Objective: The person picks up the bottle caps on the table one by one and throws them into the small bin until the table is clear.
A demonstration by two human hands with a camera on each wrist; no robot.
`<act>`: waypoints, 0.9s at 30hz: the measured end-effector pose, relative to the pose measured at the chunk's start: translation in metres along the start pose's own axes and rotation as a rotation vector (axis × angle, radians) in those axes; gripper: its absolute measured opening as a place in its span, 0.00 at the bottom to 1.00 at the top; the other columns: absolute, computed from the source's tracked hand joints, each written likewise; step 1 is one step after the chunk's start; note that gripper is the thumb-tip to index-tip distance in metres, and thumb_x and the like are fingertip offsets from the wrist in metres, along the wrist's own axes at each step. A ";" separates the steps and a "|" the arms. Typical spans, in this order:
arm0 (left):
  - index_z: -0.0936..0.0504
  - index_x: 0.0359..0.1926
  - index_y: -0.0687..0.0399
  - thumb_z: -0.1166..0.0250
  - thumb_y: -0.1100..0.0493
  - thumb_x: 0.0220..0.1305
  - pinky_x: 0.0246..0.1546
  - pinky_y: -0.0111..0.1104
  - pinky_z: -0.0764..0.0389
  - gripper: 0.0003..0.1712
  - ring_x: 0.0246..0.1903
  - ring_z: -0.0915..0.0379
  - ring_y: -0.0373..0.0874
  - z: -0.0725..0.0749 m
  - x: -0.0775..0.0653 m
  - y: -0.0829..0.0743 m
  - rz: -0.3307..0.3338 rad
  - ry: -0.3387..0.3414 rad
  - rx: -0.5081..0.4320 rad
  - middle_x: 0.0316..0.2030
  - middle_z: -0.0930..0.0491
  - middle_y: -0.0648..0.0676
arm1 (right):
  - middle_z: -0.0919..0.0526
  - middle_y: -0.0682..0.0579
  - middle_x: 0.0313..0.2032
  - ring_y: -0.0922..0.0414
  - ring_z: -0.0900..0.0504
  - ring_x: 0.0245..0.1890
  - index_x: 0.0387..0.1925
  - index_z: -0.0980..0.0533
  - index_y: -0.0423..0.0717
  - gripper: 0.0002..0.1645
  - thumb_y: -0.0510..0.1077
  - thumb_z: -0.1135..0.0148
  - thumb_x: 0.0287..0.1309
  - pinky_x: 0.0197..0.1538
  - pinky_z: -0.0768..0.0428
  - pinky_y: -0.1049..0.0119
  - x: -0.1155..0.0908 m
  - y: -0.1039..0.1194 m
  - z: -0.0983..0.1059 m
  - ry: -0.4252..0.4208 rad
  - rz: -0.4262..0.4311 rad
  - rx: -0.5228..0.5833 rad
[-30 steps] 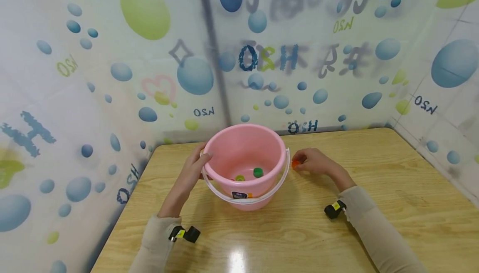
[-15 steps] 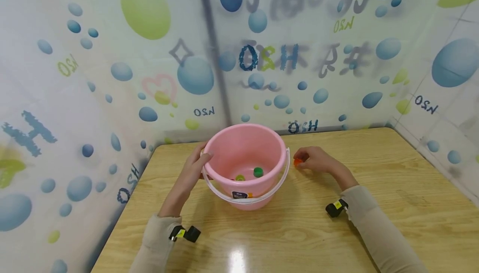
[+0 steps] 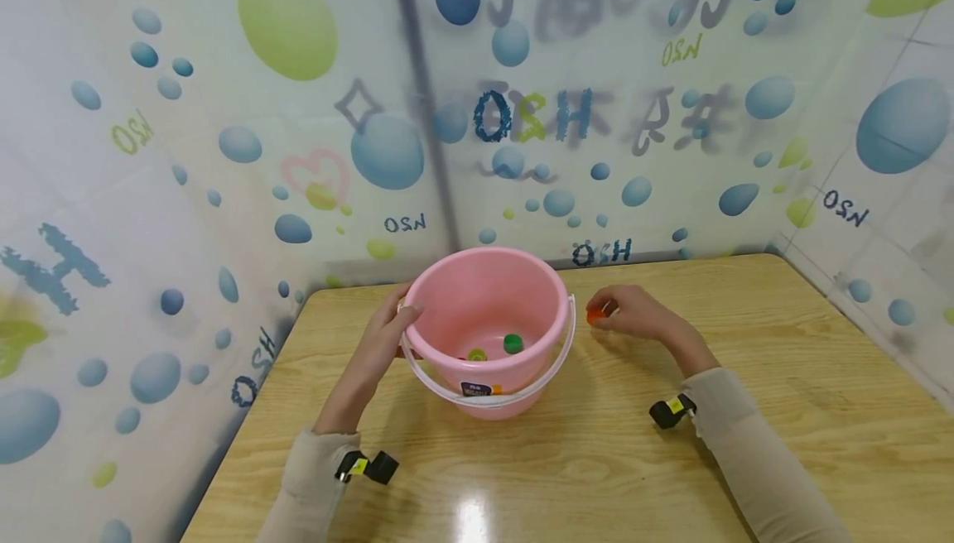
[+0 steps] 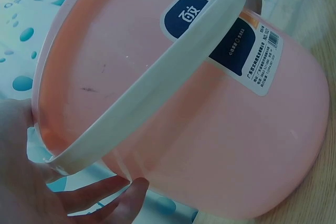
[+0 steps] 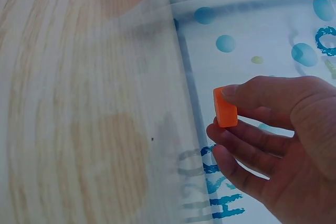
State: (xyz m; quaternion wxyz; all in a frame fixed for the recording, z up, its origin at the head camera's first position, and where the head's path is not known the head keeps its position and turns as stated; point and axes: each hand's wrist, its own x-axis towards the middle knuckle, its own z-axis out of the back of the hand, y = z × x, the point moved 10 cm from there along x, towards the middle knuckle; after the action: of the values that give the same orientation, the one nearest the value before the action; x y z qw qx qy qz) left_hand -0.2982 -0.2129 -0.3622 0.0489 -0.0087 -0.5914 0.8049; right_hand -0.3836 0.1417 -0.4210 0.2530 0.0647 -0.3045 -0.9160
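Note:
A pink bucket stands on the wooden table, its white handle hanging down in front. At its left side my left hand grips the rim, thumb over the edge and fingers against the outer wall. Between thumb and fingertips of my right hand is a small orange block, pinched to the right of the bucket and apart from it. Inside the bucket lie a green piece and a yellow-green piece. A bit of red shows beside them, mostly hidden by the front rim.
The wooden table reaches back to a wall covering printed with blue and green drops. A wrist camera is strapped to the left sleeve, and another camera to the right one.
My right hand has shifted slightly back and to the right with the orange block, farther from the bucket. My left hand and the bucket look the same.

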 end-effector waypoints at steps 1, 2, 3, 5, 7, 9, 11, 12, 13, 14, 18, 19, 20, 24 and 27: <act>0.35 0.76 0.41 0.47 0.43 0.77 0.35 0.36 0.13 0.31 0.37 0.14 0.48 0.000 0.000 0.000 -0.001 0.000 0.002 0.55 0.18 0.68 | 0.13 0.44 0.47 0.49 0.16 0.46 0.54 0.18 0.35 0.20 0.41 0.32 0.62 0.52 0.15 0.50 0.000 0.001 0.001 -0.003 0.006 -0.001; 0.35 0.76 0.41 0.47 0.43 0.77 0.35 0.36 0.13 0.31 0.36 0.14 0.47 0.000 0.000 0.000 -0.002 0.000 0.003 0.55 0.18 0.68 | 0.13 0.44 0.47 0.49 0.16 0.46 0.54 0.18 0.35 0.20 0.41 0.32 0.62 0.52 0.15 0.51 -0.001 0.003 0.002 -0.007 0.010 -0.001; 0.35 0.76 0.41 0.47 0.43 0.77 0.35 0.36 0.13 0.31 0.36 0.14 0.47 0.000 -0.001 -0.001 -0.003 0.000 0.004 0.55 0.18 0.68 | 0.13 0.43 0.47 0.49 0.16 0.46 0.54 0.18 0.35 0.20 0.41 0.32 0.62 0.52 0.14 0.51 -0.002 0.004 0.004 -0.011 0.016 0.003; 0.35 0.77 0.41 0.47 0.43 0.77 0.35 0.36 0.13 0.31 0.37 0.14 0.48 0.000 -0.001 -0.001 -0.004 0.001 0.004 0.55 0.18 0.68 | 0.13 0.42 0.47 0.48 0.16 0.46 0.54 0.19 0.34 0.21 0.40 0.32 0.62 0.51 0.14 0.51 -0.003 0.007 0.006 -0.019 0.033 0.004; 0.35 0.76 0.40 0.47 0.43 0.77 0.36 0.36 0.13 0.31 0.38 0.14 0.50 0.000 -0.001 -0.001 -0.002 0.001 0.004 0.56 0.18 0.67 | 0.13 0.43 0.47 0.49 0.16 0.46 0.54 0.18 0.34 0.20 0.41 0.32 0.63 0.50 0.14 0.52 -0.004 0.008 0.009 -0.030 0.036 -0.003; 0.35 0.76 0.41 0.47 0.43 0.76 0.36 0.36 0.13 0.31 0.39 0.14 0.51 0.000 -0.001 -0.001 -0.002 0.002 0.006 0.58 0.19 0.66 | 0.13 0.43 0.47 0.48 0.15 0.46 0.54 0.19 0.34 0.20 0.40 0.32 0.63 0.50 0.14 0.51 -0.005 0.010 0.012 -0.040 0.044 -0.004; 0.35 0.76 0.41 0.47 0.43 0.76 0.36 0.36 0.13 0.31 0.40 0.14 0.51 0.000 -0.001 -0.001 -0.001 0.002 0.008 0.58 0.19 0.66 | 0.13 0.43 0.47 0.49 0.15 0.46 0.55 0.19 0.35 0.20 0.40 0.32 0.63 0.51 0.14 0.50 -0.006 0.011 0.014 -0.048 0.053 -0.010; 0.35 0.76 0.41 0.47 0.43 0.76 0.36 0.36 0.13 0.31 0.40 0.14 0.51 0.000 -0.001 -0.001 0.000 0.002 0.011 0.59 0.19 0.66 | 0.13 0.43 0.46 0.49 0.15 0.46 0.55 0.19 0.35 0.20 0.40 0.32 0.63 0.51 0.14 0.50 -0.006 0.012 0.015 -0.053 0.058 -0.012; 0.36 0.76 0.41 0.47 0.43 0.76 0.36 0.35 0.13 0.32 0.40 0.14 0.51 0.000 -0.001 -0.002 -0.001 0.003 0.013 0.59 0.20 0.65 | 0.13 0.44 0.46 0.50 0.15 0.45 0.55 0.19 0.35 0.20 0.40 0.32 0.63 0.51 0.14 0.50 -0.007 0.013 0.017 -0.057 0.063 -0.013; 0.36 0.76 0.41 0.47 0.43 0.76 0.36 0.36 0.13 0.32 0.40 0.14 0.51 0.000 -0.001 -0.002 -0.001 0.004 0.012 0.59 0.20 0.65 | 0.13 0.44 0.46 0.50 0.15 0.45 0.55 0.20 0.35 0.20 0.40 0.32 0.63 0.51 0.14 0.50 -0.008 0.014 0.018 -0.060 0.067 -0.011; 0.36 0.77 0.41 0.47 0.43 0.76 0.36 0.36 0.13 0.32 0.40 0.14 0.51 0.000 -0.001 -0.001 0.002 0.003 0.010 0.57 0.19 0.66 | 0.13 0.44 0.46 0.51 0.15 0.45 0.55 0.20 0.35 0.20 0.40 0.32 0.64 0.51 0.14 0.50 -0.009 0.018 0.021 -0.067 0.085 -0.017; 0.36 0.77 0.41 0.47 0.43 0.76 0.36 0.36 0.13 0.32 0.40 0.14 0.51 0.000 -0.001 0.000 0.004 0.003 0.009 0.57 0.19 0.67 | 0.13 0.44 0.46 0.51 0.15 0.45 0.55 0.20 0.35 0.20 0.40 0.32 0.64 0.51 0.14 0.50 -0.009 0.019 0.021 -0.068 0.090 -0.019; 0.36 0.77 0.41 0.47 0.43 0.76 0.36 0.35 0.13 0.32 0.39 0.14 0.50 0.000 -0.001 0.000 0.006 0.001 0.010 0.57 0.19 0.67 | 0.13 0.44 0.46 0.51 0.15 0.45 0.55 0.20 0.35 0.20 0.40 0.32 0.64 0.51 0.14 0.50 -0.009 0.020 0.022 -0.069 0.094 -0.020; 0.36 0.77 0.40 0.47 0.43 0.76 0.37 0.35 0.13 0.32 0.38 0.14 0.49 0.001 -0.001 0.001 0.009 -0.001 0.010 0.57 0.19 0.66 | 0.13 0.45 0.46 0.52 0.15 0.44 0.54 0.19 0.36 0.19 0.40 0.32 0.64 0.50 0.13 0.50 -0.010 0.023 0.025 -0.078 0.100 -0.023; 0.36 0.77 0.40 0.47 0.43 0.76 0.37 0.35 0.13 0.32 0.39 0.14 0.50 0.001 -0.001 0.001 0.004 0.001 0.010 0.58 0.19 0.66 | 0.13 0.45 0.46 0.52 0.15 0.44 0.53 0.19 0.37 0.18 0.40 0.32 0.64 0.49 0.13 0.51 -0.010 0.025 0.028 -0.087 0.100 -0.026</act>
State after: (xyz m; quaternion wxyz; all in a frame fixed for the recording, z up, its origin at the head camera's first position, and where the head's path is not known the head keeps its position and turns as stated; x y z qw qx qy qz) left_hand -0.2977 -0.2137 -0.3631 0.0478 -0.0101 -0.5874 0.8079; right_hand -0.3718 0.1448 -0.3842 0.2858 0.0063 -0.3063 -0.9080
